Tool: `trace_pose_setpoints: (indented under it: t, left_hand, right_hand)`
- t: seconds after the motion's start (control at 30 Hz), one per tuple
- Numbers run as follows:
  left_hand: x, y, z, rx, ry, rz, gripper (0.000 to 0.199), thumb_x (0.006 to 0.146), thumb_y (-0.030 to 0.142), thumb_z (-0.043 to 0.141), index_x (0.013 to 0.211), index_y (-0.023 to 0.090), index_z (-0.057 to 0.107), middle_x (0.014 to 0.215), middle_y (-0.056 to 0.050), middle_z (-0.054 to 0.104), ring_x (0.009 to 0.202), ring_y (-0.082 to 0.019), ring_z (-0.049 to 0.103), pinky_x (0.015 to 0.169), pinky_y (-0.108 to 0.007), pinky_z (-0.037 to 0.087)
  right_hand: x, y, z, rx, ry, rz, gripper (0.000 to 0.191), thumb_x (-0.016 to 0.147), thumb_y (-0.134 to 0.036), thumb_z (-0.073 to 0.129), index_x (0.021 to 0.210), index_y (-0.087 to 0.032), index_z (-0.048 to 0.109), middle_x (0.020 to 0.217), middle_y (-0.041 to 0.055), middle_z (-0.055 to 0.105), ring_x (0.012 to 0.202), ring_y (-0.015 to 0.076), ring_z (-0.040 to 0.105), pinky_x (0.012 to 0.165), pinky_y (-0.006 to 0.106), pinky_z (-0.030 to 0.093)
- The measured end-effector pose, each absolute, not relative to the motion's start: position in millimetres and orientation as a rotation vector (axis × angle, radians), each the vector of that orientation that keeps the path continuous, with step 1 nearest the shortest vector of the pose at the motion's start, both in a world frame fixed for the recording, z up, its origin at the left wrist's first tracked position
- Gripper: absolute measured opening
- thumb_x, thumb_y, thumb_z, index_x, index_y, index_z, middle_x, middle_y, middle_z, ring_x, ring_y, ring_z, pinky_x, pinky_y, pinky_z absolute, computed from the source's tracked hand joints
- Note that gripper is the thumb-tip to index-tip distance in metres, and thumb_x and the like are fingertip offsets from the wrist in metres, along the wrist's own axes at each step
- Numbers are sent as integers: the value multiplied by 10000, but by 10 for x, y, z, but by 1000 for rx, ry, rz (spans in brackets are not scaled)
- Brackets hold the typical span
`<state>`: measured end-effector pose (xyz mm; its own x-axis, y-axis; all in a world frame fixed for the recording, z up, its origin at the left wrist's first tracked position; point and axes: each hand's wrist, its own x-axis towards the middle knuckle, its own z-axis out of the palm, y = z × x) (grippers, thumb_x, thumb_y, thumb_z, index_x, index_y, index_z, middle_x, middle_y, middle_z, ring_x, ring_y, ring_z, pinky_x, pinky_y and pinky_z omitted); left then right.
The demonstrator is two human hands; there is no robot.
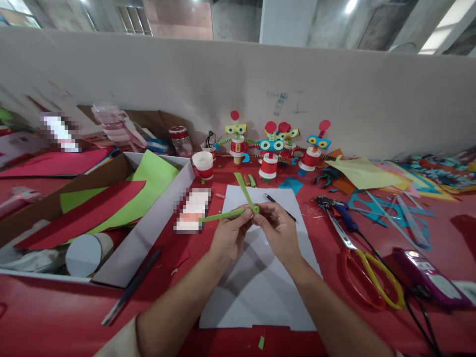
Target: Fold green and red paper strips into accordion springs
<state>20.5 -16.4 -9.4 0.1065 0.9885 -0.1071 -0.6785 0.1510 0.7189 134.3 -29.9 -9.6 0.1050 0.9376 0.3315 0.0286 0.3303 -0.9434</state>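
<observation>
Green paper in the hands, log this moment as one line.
left hand: pinching green paper | right hand: pinching same paper | beneath hands: white sheet | right of sheet: scissors

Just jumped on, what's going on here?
A person's left hand and right hand pinch folded green paper, its two narrow ends sticking out, above a white paper sheet. Four red-and-white cup figures with coiled arms stand beyond. Metal scissors with red and yellow handles lie to the right.
</observation>
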Motion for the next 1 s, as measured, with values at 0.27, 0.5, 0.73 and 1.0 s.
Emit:
trace_pose_setpoints:
  t: [0.27, 0.5, 0.73, 1.0]
  left_hand:
    - [190, -192, -74, 556, 657, 1285, 210, 602, 189, 798, 806, 159, 757, 909, -57, 729, 925, -186, 639, 888, -309, 466]
    - [203, -195, -70, 473, 591, 1238, 224, 555, 158, 826, 767, 149, 752, 856, -49, 732, 808, -161, 646, 827, -307, 490]
    - [215, -208, -69, 524, 550, 1229, 204, 538, 171, 837, 723, 152, 754, 799, -52, 734, 772, -165, 649, 776, -295, 503]
    - [207, -205, -97, 568, 538, 1244, 226, 530, 200, 848, 730, 155, 753, 823, -70, 740, 887, -213, 662, 818, -314, 502]
  right_hand:
    - [1417, -331, -48, -1054, -1692, 457, 162, 871, -212, 545, 1015, -233, 615, 917, 60, 655, 820, 196, 613, 754, 334, 496]
    - [1398, -318, -87, -990, -1734, 264, 131, 908, -159, 478, 931, -213, 595, 849, 50, 658, 815, 184, 629, 728, 308, 511]
    - [1410, -320, -78, -943, -1735, 152, 145, 897, -110, 495, 856, -220, 579, 800, 44, 663, 790, 179, 648, 714, 303, 531]
    - [1437, -315, -95, -936, -1753, 147, 169, 887, -77, 495, 831, -212, 579, 787, 36, 660, 772, 168, 641, 702, 291, 523]
